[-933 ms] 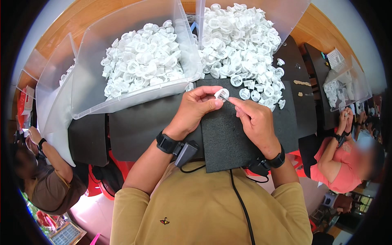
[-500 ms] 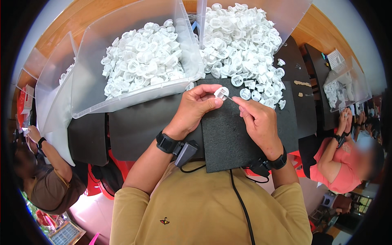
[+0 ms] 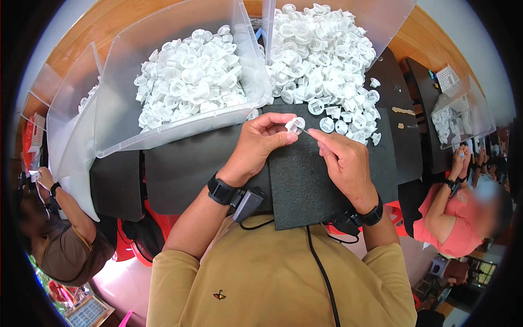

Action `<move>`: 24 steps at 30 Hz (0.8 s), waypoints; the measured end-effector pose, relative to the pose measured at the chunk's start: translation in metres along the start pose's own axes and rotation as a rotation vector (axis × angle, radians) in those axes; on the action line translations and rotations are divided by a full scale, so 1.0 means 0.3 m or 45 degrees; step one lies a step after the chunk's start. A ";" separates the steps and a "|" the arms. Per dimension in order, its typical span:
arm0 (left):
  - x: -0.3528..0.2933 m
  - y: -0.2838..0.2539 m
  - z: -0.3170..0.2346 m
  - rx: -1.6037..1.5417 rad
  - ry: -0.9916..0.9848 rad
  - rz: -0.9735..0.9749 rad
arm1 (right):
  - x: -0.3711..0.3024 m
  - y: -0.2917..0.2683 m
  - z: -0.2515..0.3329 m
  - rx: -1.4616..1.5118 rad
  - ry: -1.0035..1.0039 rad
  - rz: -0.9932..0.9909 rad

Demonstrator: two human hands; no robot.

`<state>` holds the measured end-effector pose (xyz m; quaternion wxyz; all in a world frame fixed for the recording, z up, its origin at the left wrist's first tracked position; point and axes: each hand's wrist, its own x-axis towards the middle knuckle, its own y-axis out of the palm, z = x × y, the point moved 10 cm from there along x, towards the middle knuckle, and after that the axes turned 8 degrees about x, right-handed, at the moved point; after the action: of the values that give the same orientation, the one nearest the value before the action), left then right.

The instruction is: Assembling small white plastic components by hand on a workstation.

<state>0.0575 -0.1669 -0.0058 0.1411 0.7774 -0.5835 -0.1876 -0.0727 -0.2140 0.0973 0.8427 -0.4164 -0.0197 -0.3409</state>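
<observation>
My left hand [image 3: 259, 143] pinches a small round white plastic part [image 3: 295, 125] between thumb and fingers, above a dark foam mat [image 3: 298, 188]. In the closed fingers of my right hand [image 3: 347, 162] is a thin, dark, narrow tool [image 3: 303, 131]. Its tip reaches the square opening of the part; its exact kind is too small to make out, and its grip end is hidden by my fingers. Just beyond my hands, a large heap of similar white parts [image 3: 321, 65] spills onto the mat.
A clear plastic bin [image 3: 180, 129] with more white parts stands at the far left. Behind the heap is another clear bin [image 3: 389, 24]. A black cable [image 3: 321, 267] runs down my front. Co-workers sit on both sides, one in a pink shirt [image 3: 444, 223] at right.
The thin tool's tip shows slightly farther into the white part's opening. Both hands stay in nearly the same place.
</observation>
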 end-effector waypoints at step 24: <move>0.004 -0.007 -0.020 0.215 0.020 -0.055 | 0.033 -0.038 0.048 -0.314 -0.022 0.114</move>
<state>0.0622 -0.1676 -0.0016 0.0756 0.8003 -0.5793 -0.1349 -0.0684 -0.2141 0.1176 0.7992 -0.5203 0.0335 -0.2992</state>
